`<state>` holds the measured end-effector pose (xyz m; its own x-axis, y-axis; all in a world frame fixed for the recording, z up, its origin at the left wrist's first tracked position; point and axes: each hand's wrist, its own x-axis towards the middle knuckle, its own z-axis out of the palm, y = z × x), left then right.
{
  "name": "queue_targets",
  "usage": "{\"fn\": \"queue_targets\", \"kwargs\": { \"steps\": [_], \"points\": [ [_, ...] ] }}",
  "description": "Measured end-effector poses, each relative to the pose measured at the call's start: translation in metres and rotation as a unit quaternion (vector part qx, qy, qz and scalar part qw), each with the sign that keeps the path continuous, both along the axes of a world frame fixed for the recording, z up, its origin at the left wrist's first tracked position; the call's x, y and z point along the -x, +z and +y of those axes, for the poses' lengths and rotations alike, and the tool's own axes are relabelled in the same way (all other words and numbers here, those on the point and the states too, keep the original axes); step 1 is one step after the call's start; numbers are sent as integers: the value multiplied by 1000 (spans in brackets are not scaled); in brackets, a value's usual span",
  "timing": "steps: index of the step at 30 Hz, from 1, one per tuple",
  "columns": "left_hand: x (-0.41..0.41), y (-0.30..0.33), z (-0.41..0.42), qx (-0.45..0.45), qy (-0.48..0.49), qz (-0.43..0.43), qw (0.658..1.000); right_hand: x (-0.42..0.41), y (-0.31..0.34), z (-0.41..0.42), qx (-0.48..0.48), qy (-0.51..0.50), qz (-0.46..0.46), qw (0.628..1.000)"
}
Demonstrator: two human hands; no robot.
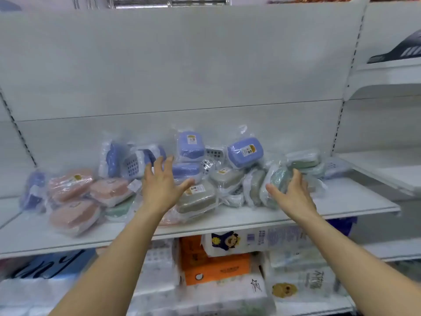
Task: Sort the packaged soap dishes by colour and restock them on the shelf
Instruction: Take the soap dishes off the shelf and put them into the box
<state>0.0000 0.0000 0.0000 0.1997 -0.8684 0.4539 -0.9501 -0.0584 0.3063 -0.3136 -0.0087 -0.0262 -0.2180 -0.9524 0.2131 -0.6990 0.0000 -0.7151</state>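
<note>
White shelving bay point(182, 65), slotted uprights point(355, 53).
</note>
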Motion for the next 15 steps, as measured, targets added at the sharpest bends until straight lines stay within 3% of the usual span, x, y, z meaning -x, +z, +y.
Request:
{"fn": "queue_targets", "kwargs": {
  "steps": [6, 11, 15],
  "points": [
    [6, 0, -18, -70, 11, 99, 993, -14, -12, -46, -66, -27, -66, 995],
    [-5, 3, -23, -8, 28, 150, 988, -13, -24, -59, -48, -42, -142, 988],
    [-16, 7, -28, -49, 13, 217, 975, -10, -31, -53, -4, -47, -117, 992]
  ]
}}
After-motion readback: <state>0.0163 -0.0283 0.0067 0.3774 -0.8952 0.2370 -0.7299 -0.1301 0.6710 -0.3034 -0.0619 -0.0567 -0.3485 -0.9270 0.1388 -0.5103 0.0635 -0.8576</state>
